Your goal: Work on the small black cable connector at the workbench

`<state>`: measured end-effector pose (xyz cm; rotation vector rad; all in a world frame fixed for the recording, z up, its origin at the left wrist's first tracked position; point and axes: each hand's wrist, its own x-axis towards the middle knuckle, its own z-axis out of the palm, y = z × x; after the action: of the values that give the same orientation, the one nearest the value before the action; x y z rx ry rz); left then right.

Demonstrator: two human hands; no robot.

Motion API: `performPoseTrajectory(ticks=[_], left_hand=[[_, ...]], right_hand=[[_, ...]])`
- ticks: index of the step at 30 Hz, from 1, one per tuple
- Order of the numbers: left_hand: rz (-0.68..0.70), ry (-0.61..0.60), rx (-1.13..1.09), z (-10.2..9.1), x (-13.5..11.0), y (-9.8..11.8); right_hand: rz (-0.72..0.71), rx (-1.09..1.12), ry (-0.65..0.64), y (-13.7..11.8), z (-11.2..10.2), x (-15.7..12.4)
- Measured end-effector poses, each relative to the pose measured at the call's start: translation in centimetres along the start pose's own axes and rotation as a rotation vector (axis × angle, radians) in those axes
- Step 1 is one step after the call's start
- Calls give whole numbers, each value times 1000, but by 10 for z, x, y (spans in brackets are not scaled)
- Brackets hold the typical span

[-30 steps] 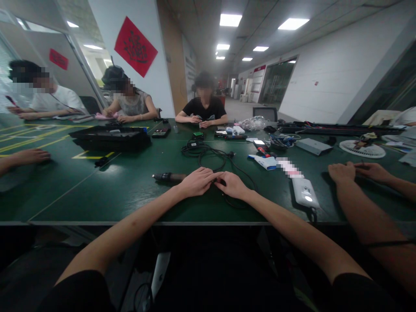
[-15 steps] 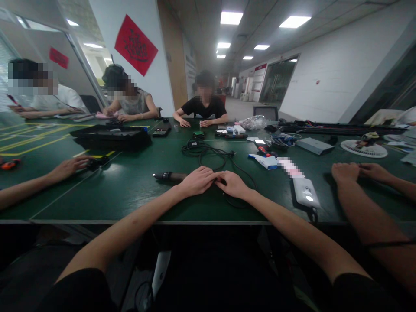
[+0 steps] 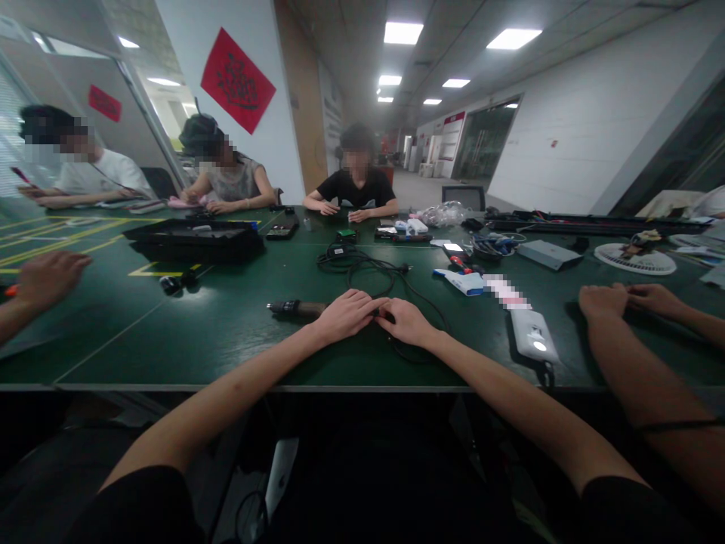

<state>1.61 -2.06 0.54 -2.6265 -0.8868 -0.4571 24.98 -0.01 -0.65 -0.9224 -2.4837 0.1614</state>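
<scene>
My left hand (image 3: pixel 350 313) lies over the right end of a cylindrical tool with a metal tip (image 3: pixel 294 308). Its fingers are stretched out to the right, and the palm hides part of the tool's handle. Against those fingertips rests my right hand (image 3: pixel 408 322), its fingers curled together around a small dark piece that I cannot make out. A black power cable (image 3: pixel 362 264) is looped on the table behind both hands and runs down past the right one.
A white power bank (image 3: pixel 532 335) and a white-and-blue packet (image 3: pixel 461 282) lie to the right. A black tray (image 3: pixel 192 245) stands at the left back. Neighbours' hands (image 3: pixel 53 283) are on both sides. The green table's front edge (image 3: pixel 362 388) runs below my forearms.
The neighbour's hand at the left has let go of the small black object and drawn back left. A hand of the person opposite has lifted slightly. My hands have stayed still.
</scene>
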Motion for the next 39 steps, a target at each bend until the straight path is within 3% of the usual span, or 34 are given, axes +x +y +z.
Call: performPoseTrajectory(ticks=[29, 39], left_hand=[[11, 0, 32, 5, 1, -1], [36, -18, -34, -8, -2, 2]], right_hand=[[19, 21, -10, -1, -1, 0], [18, 2, 0, -2, -1, 0]])
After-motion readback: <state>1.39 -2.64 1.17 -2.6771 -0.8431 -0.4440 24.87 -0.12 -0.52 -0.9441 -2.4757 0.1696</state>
